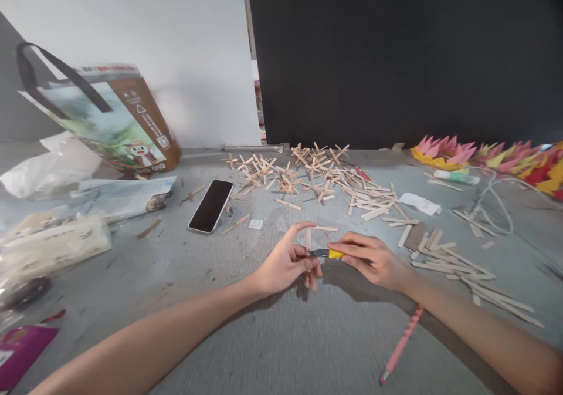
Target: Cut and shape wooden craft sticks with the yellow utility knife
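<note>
At the centre, my left hand [288, 260] is closed on a small wooden craft stick [308, 239], which points up between the fingers. My right hand [376, 257] grips a yellow utility knife [335, 254]. Its dark grey front end reaches to the fingers of my left hand and touches or nearly touches the stick; the exact contact is hidden. Just beyond the hands, another craft stick [326, 229] lies flat. A pink pencil [402, 343] with an eraser end lies below my right forearm.
Crossed craft sticks [264, 171] are heaped at the back, with loose sticks [466, 269] at right. A phone [212, 206] lies left of centre. A carrier bag [118, 119] and plastic packets [127, 195] occupy the left. Paper flowers [444, 150], a glue stick [456, 177] and a white cable [505, 207] lie far right.
</note>
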{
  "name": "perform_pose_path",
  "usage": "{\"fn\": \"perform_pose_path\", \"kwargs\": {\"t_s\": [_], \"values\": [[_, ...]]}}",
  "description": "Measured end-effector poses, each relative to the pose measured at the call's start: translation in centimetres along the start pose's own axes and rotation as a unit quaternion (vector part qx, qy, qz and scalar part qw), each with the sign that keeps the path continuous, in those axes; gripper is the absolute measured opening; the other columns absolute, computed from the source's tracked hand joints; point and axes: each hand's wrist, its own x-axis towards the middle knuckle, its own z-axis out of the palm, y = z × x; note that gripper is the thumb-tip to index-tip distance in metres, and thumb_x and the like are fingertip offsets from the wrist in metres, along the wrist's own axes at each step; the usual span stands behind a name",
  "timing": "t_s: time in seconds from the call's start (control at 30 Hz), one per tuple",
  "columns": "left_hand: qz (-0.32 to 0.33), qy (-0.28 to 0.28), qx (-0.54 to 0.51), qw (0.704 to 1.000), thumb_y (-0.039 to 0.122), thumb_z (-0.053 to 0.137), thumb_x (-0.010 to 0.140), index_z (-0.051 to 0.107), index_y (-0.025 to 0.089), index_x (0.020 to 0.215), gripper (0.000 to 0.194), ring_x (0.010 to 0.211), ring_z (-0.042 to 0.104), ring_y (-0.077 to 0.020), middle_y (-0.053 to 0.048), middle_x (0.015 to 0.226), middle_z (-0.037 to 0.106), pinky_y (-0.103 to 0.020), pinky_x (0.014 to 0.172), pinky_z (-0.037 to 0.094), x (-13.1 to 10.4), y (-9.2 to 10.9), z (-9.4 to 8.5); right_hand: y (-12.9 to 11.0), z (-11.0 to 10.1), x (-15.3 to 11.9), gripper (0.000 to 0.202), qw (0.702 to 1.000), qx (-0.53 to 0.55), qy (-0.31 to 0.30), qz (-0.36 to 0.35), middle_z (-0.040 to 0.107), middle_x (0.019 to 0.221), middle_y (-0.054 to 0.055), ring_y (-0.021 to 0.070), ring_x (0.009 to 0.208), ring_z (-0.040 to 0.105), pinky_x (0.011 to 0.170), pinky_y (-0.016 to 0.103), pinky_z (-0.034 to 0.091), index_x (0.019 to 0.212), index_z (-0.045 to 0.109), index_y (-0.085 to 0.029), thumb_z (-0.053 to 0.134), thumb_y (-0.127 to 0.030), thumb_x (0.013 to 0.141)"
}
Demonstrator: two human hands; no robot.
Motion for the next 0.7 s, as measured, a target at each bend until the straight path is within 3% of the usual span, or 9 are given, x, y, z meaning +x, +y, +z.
{"fn": "perform_pose_path", "kwargs": {"t_s": [0.7], "values": [[-0.002, -0.008, 0.012, 1.0, 0.034, 0.068, 0.097, 0.029, 0.025, 0.147, 0.065, 0.056, 0.072, -0.0167, -0.001, 0.076, 0.072, -0.023, 0.051, 0.054, -0.12, 0.19, 0.16, -0.18, -0.06, 0.02, 0.043, 1.0, 0.01, 0.001, 0.001, 0.066, 0.11, 0.009, 0.015, 0.088, 0.064, 0.076, 0.027, 0.052, 0.146, 0.06, -0.027, 0.051, -0.017, 0.105]]}}
